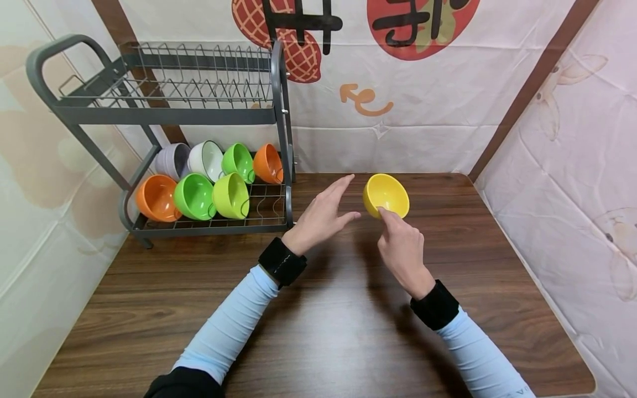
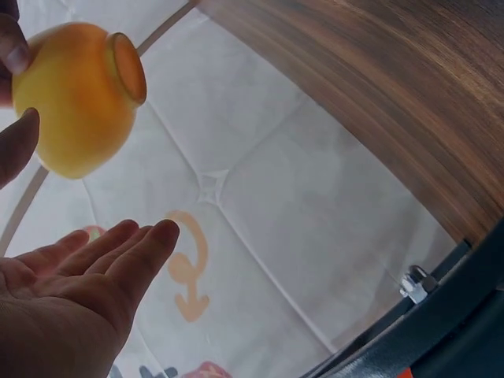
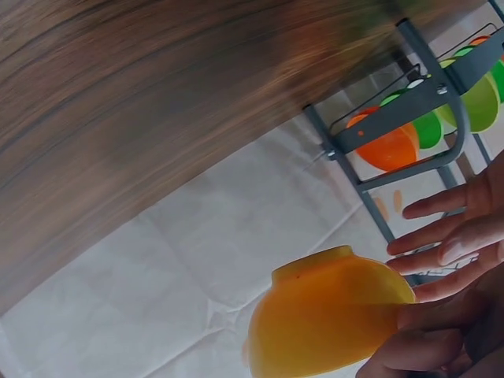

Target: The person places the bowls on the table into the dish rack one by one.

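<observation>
A yellow bowl [image 1: 387, 194] is held in the air above the table, its mouth tilted toward the head camera. My right hand [image 1: 404, 249] pinches its near rim between thumb and fingers. In the right wrist view the bowl [image 3: 327, 315] shows its outer wall and foot ring. To the left of the bowl, my left hand [image 1: 323, 215] hovers with fingers stretched out and holds nothing. The left wrist view shows that palm [image 2: 79, 291] facing up below the bowl [image 2: 79, 98], apart from it.
A grey two-tier dish rack [image 1: 169, 115] stands on the left of the wooden table [image 1: 323, 331]. Its lower tier bears several bowls, among them an orange bowl [image 1: 158, 198], a green bowl [image 1: 195, 197] and a white bowl [image 1: 206, 160]. Printed cloth walls [image 1: 423, 132] surround the table.
</observation>
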A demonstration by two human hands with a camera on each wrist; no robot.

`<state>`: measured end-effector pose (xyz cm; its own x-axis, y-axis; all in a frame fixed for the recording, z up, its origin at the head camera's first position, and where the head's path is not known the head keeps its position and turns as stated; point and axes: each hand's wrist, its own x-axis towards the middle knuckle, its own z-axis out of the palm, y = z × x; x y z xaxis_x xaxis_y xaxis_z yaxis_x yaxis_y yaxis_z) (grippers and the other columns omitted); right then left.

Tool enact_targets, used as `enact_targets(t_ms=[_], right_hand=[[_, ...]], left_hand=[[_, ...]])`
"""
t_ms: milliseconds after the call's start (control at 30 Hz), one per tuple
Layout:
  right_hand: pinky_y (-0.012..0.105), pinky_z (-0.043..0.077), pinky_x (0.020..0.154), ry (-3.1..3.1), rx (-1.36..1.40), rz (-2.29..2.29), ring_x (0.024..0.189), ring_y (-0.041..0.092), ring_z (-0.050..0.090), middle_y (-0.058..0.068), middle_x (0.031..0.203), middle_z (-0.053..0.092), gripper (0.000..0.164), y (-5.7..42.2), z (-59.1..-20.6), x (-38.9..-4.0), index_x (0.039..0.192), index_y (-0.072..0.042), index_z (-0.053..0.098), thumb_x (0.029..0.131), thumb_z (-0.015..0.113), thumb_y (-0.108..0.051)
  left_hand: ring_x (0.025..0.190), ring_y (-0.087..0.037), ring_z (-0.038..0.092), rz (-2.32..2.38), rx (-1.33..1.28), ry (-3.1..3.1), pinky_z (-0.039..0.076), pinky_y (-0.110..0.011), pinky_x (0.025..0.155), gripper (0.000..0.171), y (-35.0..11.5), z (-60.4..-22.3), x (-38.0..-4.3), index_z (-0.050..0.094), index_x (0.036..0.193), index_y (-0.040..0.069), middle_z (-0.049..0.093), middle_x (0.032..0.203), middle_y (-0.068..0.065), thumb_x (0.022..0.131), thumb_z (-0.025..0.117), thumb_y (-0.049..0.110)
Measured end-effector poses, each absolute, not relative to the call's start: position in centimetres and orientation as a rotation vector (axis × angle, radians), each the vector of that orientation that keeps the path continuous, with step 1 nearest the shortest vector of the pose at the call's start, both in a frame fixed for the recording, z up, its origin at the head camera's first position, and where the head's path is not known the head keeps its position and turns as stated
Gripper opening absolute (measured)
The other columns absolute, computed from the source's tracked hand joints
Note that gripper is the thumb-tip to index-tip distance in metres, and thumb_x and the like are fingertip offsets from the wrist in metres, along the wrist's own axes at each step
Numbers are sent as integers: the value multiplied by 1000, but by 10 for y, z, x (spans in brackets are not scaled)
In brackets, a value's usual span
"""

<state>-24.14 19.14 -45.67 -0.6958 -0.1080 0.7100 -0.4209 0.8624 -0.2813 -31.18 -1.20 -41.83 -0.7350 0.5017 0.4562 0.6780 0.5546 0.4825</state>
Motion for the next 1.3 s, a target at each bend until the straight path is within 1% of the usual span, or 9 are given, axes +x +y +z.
enact_targets(t_ms=[267,533,633,700,800,967,1067,1200,1300], right_hand=[[35,39,40,-2275,453,594,45,21,47,19,114,75,39,173,-454,-236,127,1,70,92,60,15],[32,37,41,-2265,503,631,44,15,37,19,116,75,39,157,-452,-235,127,2,69,91,59,16],[35,44,43,-2247,512,669,47,19,48,19,116,75,35,152,-451,-235,126,2,70,94,62,14],[38,49,46,-2233,512,702,52,23,59,18,114,76,31,149,-451,-235,125,2,70,97,64,11],[41,55,51,-2209,520,767,62,26,67,18,113,76,26,143,-450,-234,125,4,71,100,64,6],[42,57,58,-2167,536,866,61,23,62,21,108,75,25,133,-448,-232,126,7,71,103,63,3],[38,54,56,-2140,548,901,58,21,55,19,98,74,26,129,-447,-231,128,7,70,104,63,1],[32,44,51,-2116,574,893,56,16,48,13,84,66,30,126,-447,-232,134,3,67,105,62,0],[29,33,47,-2127,581,882,50,11,37,13,96,70,43,125,-449,-232,142,-1,64,100,58,5]], left_hand=[[146,-25,46,-974,-1036,-2515,42,-39,116,95,-18,-423,-310,31,164,6,40,165,-13,90,88,24],[145,-23,48,-1034,-1065,-2496,43,-37,115,114,-23,-427,-311,19,168,9,38,166,-12,83,93,22],[142,-26,50,-1068,-1041,-2455,45,-38,113,119,-24,-427,-311,16,169,11,41,164,-14,81,95,22],[141,-27,52,-1082,-1027,-2414,46,-38,112,122,-25,-427,-310,15,170,12,42,163,-14,79,96,22],[140,-27,52,-1092,-1024,-2344,47,-37,111,123,-26,-428,-309,18,170,13,42,163,-14,77,98,23],[139,-28,51,-1064,-1026,-2238,46,-36,112,117,-26,-429,-308,27,167,11,41,161,-16,75,99,21],[136,-30,52,-1042,-1019,-2176,47,-36,111,114,-28,-427,-307,33,164,7,43,157,-17,73,99,17],[136,-31,51,-1015,-1014,-2120,46,-37,112,109,-33,-422,-305,37,160,2,44,156,-18,71,100,14],[138,-31,49,-972,-996,-2102,46,-38,112,107,-39,-418,-301,41,158,2,45,155,-18,70,101,16]])
